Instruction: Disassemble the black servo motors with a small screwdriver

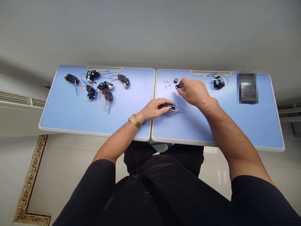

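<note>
My left hand (157,108), with a gold watch on the wrist, is closed round a black motor assembly (172,107) on the right-hand table. Thin blue and red tails stick out from that assembly to the right. Further back, my right hand (191,89) pinches a small black part (178,86) just above the tabletop; my fingers cover some of it. Beside that part stands a small round black piece (176,80). Several tiny screws (166,84) lie scattered to its left.
Several similar black motor assemblies (107,85) with wires lie on the left table (70,116). Another wired assembly (219,82) sits at the back right, left of a blurred dark rectangular object (248,88). A seam divides the two tables. Behind them rises a grey wall (150,34).
</note>
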`<action>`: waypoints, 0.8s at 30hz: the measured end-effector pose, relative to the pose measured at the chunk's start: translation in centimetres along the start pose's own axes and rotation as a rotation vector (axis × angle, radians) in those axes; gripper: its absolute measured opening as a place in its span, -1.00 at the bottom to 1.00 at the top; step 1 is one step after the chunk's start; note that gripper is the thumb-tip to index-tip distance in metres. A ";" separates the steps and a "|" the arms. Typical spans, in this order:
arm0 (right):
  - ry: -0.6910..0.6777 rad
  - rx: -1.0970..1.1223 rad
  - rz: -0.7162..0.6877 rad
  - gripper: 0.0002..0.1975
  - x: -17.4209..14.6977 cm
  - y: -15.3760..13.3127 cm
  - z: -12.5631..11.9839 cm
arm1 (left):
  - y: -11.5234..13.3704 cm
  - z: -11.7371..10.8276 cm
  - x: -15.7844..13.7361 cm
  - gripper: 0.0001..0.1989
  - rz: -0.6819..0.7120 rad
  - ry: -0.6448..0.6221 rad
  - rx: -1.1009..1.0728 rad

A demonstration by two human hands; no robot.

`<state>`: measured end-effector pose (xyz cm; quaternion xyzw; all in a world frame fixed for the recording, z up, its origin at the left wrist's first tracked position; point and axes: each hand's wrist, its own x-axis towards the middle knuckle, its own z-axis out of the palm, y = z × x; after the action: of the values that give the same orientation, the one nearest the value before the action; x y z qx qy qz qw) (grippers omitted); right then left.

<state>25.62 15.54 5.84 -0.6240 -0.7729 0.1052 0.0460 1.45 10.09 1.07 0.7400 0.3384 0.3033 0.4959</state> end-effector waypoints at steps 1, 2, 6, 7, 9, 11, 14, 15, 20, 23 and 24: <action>-0.025 -0.046 -0.013 -0.68 0.5 -0.3 0.3 | 0.1 0.0 0.0 -0.69 -0.002 0.001 -0.001; -0.046 -0.088 -0.023 -0.65 0.9 -0.6 0.6 | 0.1 0.0 0.0 -0.68 -0.004 0.002 -0.003; -0.086 -0.198 -0.024 -0.61 2.2 -1.5 1.2 | 0.2 0.1 0.1 -0.69 -0.007 -0.001 -0.010; -0.090 -0.202 -0.023 -0.62 2.4 -1.6 1.2 | 0.2 0.1 0.1 -0.69 -0.006 -0.002 -0.008; -0.083 -0.185 -0.019 -0.64 2.4 -1.4 1.0 | 0.1 0.1 0.1 -0.69 -0.004 -0.001 -0.007; -0.042 -0.135 0.003 -0.65 1.8 -0.9 0.6 | 0.0 0.1 0.0 -0.68 -0.010 0.005 -0.018; 0.103 -0.010 0.056 -0.67 -0.6 0.4 -0.1 | -0.1 0.0 -0.1 -0.66 -0.028 0.011 -0.052; 0.152 0.041 0.044 -0.68 -1.6 0.9 -0.3 | -0.1 -0.1 -0.1 -0.64 -0.037 0.014 -0.064; 0.211 0.391 -0.165 -0.69 -5.7 1.5 0.3 | 0.1 -0.7 -0.2 -0.57 -0.068 0.017 -0.149; 0.136 0.522 -0.282 -0.68 -6.4 1.0 1.2 | -0.1 -1.0 -0.2 -0.53 -0.079 0.027 -0.219; 0.099 0.543 -0.297 -0.69 -6.4 0.8 1.4 | -0.1 -1.0 -0.2 -0.53 -0.084 0.032 -0.227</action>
<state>27.49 9.35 4.67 -0.4734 -0.7962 0.2693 0.2635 0.50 10.49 1.23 0.6591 0.3406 0.3303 0.5835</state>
